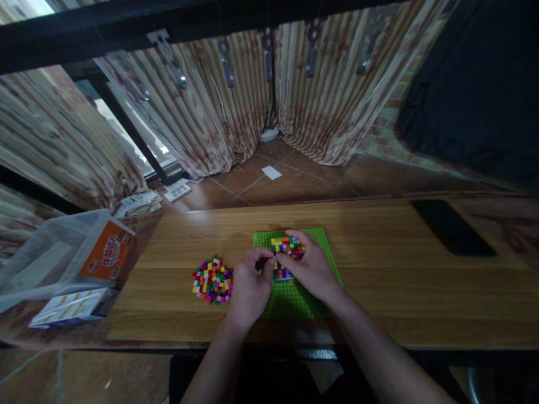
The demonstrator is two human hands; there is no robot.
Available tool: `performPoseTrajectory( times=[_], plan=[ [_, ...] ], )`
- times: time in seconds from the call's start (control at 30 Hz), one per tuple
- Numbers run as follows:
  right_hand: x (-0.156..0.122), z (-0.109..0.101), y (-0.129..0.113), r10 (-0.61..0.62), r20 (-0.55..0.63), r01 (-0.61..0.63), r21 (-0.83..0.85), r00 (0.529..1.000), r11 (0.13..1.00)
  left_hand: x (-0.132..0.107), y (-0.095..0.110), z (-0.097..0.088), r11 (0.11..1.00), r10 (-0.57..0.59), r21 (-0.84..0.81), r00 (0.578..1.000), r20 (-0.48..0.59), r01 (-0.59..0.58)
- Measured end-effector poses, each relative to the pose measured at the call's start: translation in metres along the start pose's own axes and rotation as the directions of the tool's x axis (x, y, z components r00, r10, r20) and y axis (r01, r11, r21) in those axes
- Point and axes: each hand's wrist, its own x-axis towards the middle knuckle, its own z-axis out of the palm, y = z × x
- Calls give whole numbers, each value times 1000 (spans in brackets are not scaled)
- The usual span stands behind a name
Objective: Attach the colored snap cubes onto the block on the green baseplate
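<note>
A green studded baseplate [290, 303] lies on the wooden table, bearing a block of small multicoloured building bricks [283, 247]. My left hand [251, 280] is over the plate's left side, thumb and forefinger pinched at the left edge of the brick block; whatever they pinch is too small to make out. My right hand [314, 266] rests over the right part of the bricks, thumb stretched to the left fingertips and forefinger apart near the block's far edge. Part of the block is hidden beneath it. Left of my left hand lies a pile of loose coloured bricks [213, 280].
A dark phone-like slab [452, 227] lies at the right of the table [379, 280]. Beyond its left end are a clear plastic bin [54, 252] with an orange label and a white box [69, 307]. Curtains [236, 106] hang behind; a white paper [272, 172] lies on the floor.
</note>
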Motion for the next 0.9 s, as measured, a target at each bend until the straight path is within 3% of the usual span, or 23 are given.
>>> performPoseTrajectory(
  times=[0.23, 0.63, 0.77, 0.9],
  plan=[
    [2, 0, -4, 86, -2, -86, -1, 996, 996, 1, 1, 2, 989, -100, -108, 995, -9, 98],
    [2, 2, -5, 128, -2, -128, -6, 992, 992, 3, 6, 5, 937, -229, -276, 973, -16, 215],
    [2, 2, -1, 114, 1, -114, -35, 993, 993, 2, 6, 6, 933, -223, -288, 975, 0, 214],
    [2, -1, 3, 84, 34, -83, -45, 996, 996, 5, 5, -3, 965, -146, -212, 987, 62, 156]
  ],
)
